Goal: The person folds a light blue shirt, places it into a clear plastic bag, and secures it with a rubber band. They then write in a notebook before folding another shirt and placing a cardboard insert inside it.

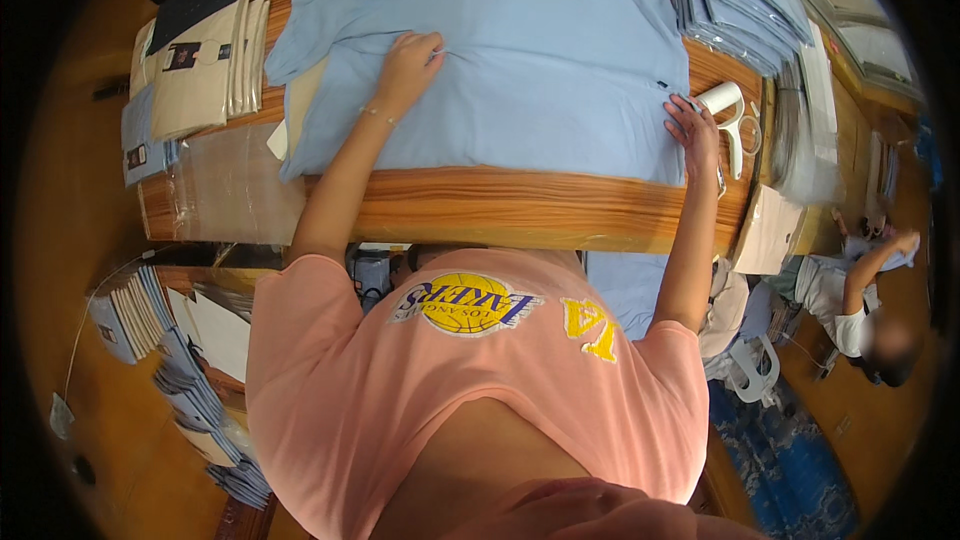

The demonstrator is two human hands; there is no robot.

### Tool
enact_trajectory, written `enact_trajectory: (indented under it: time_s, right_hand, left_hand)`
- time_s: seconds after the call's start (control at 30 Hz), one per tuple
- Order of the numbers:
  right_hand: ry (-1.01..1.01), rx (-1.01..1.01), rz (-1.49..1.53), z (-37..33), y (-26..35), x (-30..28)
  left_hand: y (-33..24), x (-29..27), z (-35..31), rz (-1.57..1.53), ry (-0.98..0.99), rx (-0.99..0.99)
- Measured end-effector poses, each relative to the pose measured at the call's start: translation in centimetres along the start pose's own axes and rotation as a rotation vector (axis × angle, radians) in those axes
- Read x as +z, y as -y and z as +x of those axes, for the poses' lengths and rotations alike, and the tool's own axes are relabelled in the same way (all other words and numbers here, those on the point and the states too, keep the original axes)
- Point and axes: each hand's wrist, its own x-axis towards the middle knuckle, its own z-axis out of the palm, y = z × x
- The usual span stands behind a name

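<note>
A light blue shirt lies spread flat across a wooden table. My left hand rests on the shirt's left part, fingers curled and pinching a fold of the cloth. My right hand presses flat on the shirt's right lower edge, fingers spread, holding nothing. A white tagging gun lies just right of that hand.
A stack of bagged folded blue shirts stands at the table's back right. Beige card inserts and clear plastic bags sit at the left end. More bagged shirts lie on the floor at left. Another person sits at right.
</note>
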Motion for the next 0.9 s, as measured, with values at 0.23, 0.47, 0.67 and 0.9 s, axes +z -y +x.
enact_trajectory:
  time_s: [0.23,0.47,0.67,0.9]
  right_hand:
    - [-0.028,-0.041,0.002,1.3,-0.3,1.1]
    - [-0.17,-0.657,-0.768,0.3,-6.8,2.7]
    - [-0.212,-0.719,-1.281,-0.8,-8.8,1.9]
    - [-0.142,-0.622,-1.282,-7.6,-12.1,0.1]
  left_hand:
    - [0.8,1.0,-0.1,0.093,-0.088,0.05]
    - [1.7,1.8,-0.5,0.122,-0.143,0.055]
    - [1.3,2.0,0.1,0.191,-0.111,0.067]
    - [-0.1,1.7,-7.4,0.233,-0.08,0.065]
